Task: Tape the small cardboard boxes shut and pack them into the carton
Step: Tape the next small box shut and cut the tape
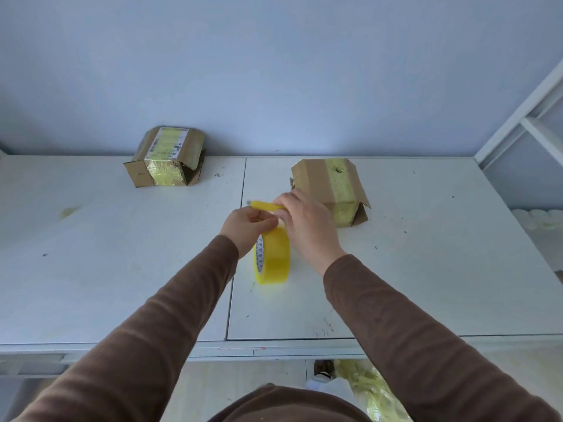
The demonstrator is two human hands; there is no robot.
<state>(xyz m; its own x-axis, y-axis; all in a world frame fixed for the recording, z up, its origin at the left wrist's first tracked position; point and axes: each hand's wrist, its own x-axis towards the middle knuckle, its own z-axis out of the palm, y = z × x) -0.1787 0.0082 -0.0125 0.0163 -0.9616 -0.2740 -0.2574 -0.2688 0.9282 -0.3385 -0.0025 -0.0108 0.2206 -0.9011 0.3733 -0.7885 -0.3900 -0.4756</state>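
A roll of yellow tape point(272, 259) stands on edge at the middle of the white table point(122, 269). My left hand point(245, 226) grips the top of the roll. My right hand point(307, 226) holds a yellow utility knife point(264, 205) just above the roll, its tip pointing left. A small cardboard box point(330, 187) with yellow tape over its top sits just behind my right hand, one end flap open. A second small box point(166, 156) with a white label and yellow tape sits at the far left by the wall.
A blue wall runs behind the table. A white metal frame point(524, 117) stands at the right. Crumpled yellow tape scraps point(374, 388) lie on the floor under the table's front edge. A seam divides the table top in two. No carton shows in this view.
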